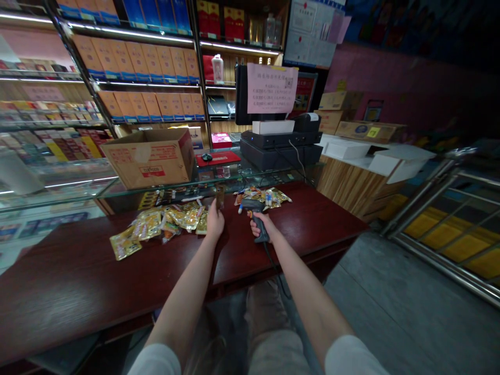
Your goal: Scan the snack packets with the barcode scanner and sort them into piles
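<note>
Head: right hand [261, 225] grips scanner [255, 217], apparently.

— Over on the left of the dark red tabletop [78, 281]?
— Scattered yellow snack packets [156, 226]; behind them, on the glass counter [58, 195], an open cardboard box [150, 156].
— And further right?
— Second small heap of packets [269, 197], just below the black cash register [279, 148], with a white box [272, 126] on top and a pink paper notice [271, 88] stuck to the monitor. Red mouse pad [217, 158] with a mouse beside it.
— Background?
— Lit shelves of orange cartons [140, 60], blue ones above. White boxes [398, 159] on the wooden counter at right.
</note>
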A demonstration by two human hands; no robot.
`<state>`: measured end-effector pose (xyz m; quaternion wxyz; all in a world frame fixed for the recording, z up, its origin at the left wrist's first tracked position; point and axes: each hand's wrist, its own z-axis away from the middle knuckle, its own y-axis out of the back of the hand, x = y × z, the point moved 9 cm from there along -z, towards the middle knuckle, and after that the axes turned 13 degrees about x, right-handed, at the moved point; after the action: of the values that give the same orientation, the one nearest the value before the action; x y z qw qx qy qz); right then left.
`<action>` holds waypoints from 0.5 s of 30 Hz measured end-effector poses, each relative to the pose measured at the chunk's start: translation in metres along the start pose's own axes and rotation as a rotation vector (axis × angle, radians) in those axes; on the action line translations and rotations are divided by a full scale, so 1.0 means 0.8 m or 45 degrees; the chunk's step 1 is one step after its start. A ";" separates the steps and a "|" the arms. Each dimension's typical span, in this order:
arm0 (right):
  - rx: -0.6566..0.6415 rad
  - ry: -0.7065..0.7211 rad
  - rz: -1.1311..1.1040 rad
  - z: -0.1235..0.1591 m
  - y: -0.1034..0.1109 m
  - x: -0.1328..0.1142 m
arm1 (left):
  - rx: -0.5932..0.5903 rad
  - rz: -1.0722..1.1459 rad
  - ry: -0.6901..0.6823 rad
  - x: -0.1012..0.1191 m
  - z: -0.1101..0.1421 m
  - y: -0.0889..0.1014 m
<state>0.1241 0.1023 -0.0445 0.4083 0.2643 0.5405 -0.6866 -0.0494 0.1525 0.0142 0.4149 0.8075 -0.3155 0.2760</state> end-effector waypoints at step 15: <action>0.131 0.192 -0.021 0.002 0.017 -0.026 | 0.241 -0.890 0.121 -0.049 -0.014 0.082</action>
<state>0.1469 0.1050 -0.0349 0.3466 0.3314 0.5360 -0.6948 -0.1256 0.1431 0.0245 0.4220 0.8876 0.0262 0.1826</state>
